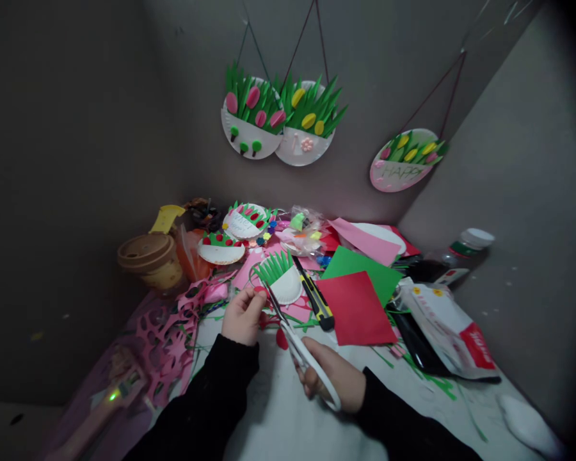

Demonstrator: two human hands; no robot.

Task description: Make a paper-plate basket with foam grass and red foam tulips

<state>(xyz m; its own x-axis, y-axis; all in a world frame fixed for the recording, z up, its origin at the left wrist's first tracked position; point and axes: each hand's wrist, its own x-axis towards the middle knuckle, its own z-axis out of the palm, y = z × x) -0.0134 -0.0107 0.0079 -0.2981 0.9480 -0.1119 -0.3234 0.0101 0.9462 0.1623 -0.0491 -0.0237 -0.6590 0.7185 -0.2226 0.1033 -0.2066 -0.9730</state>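
My right hand (pixel 338 374) is closed around the white handles of a pair of scissors (pixel 296 346). Their dark blades point up and to the left, close to the fingertips of my left hand (pixel 242 316). That hand pinches a small red paper piece (pixel 260 290), mostly hidden by the fingers. Below the blades, a red paper oval (pixel 281 339) lies on the white table. Just beyond the hands sits a white paper plate (pixel 288 287) with green paper grass. A yellow and black utility knife (pixel 319 303) lies to its right.
Red paper (pixel 358 308) and green paper (pixel 365 269) overlap at right, beside a white-and-red bag (pixel 454 330). Pink paper scraps (pixel 166 346) and a lidded brown cup (pixel 148 256) are at left. A glue gun (pixel 110 400) glows green. Decorated plates (pixel 304 147) hang on the wall.
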